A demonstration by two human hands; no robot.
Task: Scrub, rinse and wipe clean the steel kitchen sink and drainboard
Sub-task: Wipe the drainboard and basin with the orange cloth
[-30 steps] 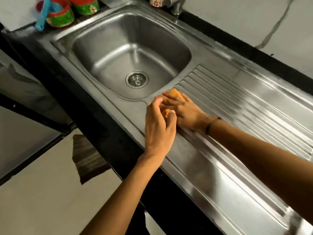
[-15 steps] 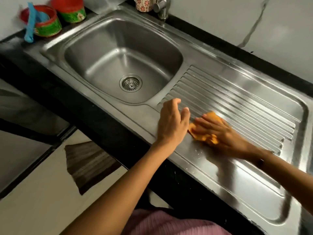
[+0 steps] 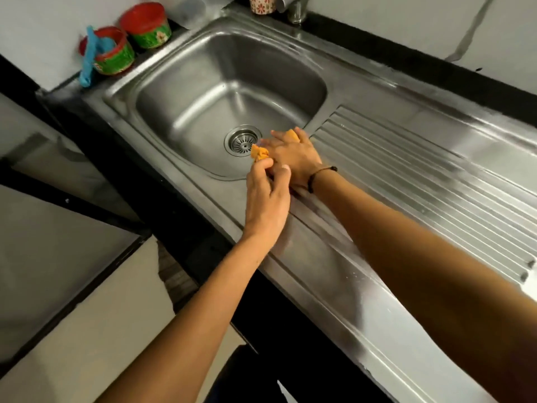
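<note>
The steel sink bowl [image 3: 203,91] with its round drain [image 3: 242,140] fills the upper middle, and the ribbed drainboard [image 3: 421,175] runs off to the right. An orange cloth [image 3: 259,153] lies bunched at the near right rim of the bowl, where bowl meets drainboard. My right hand [image 3: 293,155] lies flat on the cloth, pressing it onto the steel; a dark band circles that wrist. My left hand [image 3: 266,199] sits just in front of it, thumb and fingertips pinching the cloth's near edge.
Two red and green tubs [image 3: 114,52] stand at the back left, one holding a blue tool [image 3: 88,58]. A patterned cup [image 3: 261,4] and the tap base [image 3: 296,10] are at the back. The black counter edge [image 3: 174,205] drops to the floor on the left.
My right hand has slid the cloth left from the middle of the drainboard back to the bowl's rim. My left hand moved with it and now pinches the cloth.
</note>
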